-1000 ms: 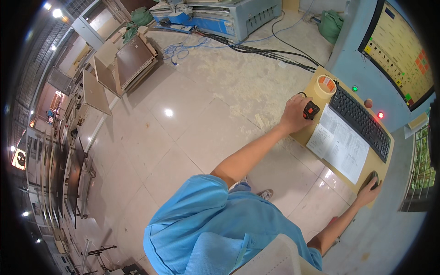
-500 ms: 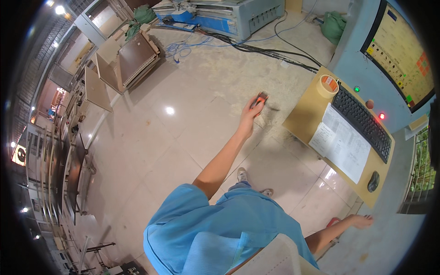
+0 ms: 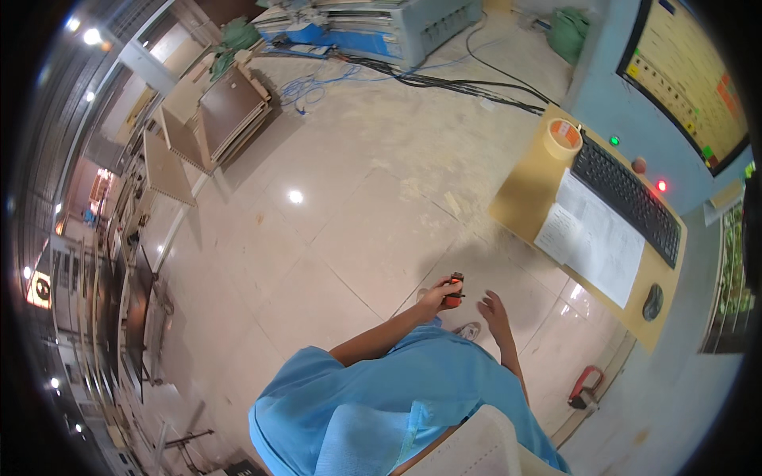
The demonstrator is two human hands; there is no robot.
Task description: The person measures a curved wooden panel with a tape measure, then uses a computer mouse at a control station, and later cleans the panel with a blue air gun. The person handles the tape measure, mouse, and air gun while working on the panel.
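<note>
In front of my body, my left hand is closed around a small, boxy orange-and-black tool. Its exact kind is too small to make out; part of it lies hidden behind my fingers. A short way to the right, my right hand is raised, its fingers loosely bent and apart, with nothing in them. The two hands do not touch.
At right, a tan board shelf carries a tape roll, papers, a keyboard and a mouse below a screen. Cables cross the floor by a blue machine. Panels lean at left.
My left hand has drawn back toward my body with the tool in it. The right hand has come in from the far right to beside it.
</note>
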